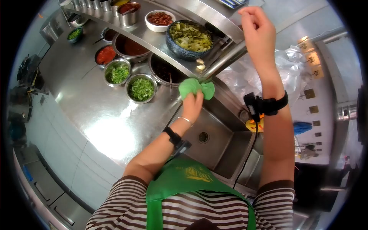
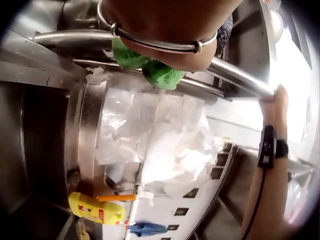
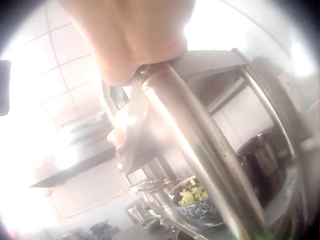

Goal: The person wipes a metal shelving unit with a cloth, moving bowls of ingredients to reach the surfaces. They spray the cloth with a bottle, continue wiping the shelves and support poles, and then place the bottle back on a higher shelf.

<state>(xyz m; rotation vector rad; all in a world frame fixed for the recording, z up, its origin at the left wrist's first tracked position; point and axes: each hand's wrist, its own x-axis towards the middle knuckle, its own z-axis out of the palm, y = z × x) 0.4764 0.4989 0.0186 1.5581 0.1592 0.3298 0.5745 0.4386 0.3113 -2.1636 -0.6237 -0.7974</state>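
In the head view, the left hand (image 1: 193,106) holds a bunched green cloth (image 1: 189,87) against the lower corner of the metal shelf, above the sink's back edge. The left wrist view has the cloth (image 2: 164,75) beside a metal rail (image 2: 240,76), with the fingers hidden behind the wrist. Raised at the upper right, the right hand (image 1: 260,36) has loosely bent fingers and nothing visible in them. It is close to the upper shelf's end; the right wrist view puts this hand (image 3: 137,40) over the top of a metal post (image 3: 192,135), contact unclear.
Bowls of chopped greens (image 1: 141,89), red sauce (image 1: 105,55) and dark sauce stand left of the sink (image 1: 203,126). On the shelf are a stone bowl of pickled greens (image 1: 190,36) and a white bowl (image 1: 160,27). A yellow bottle (image 2: 96,208) and plastic sheeting (image 2: 150,135) lie beyond.
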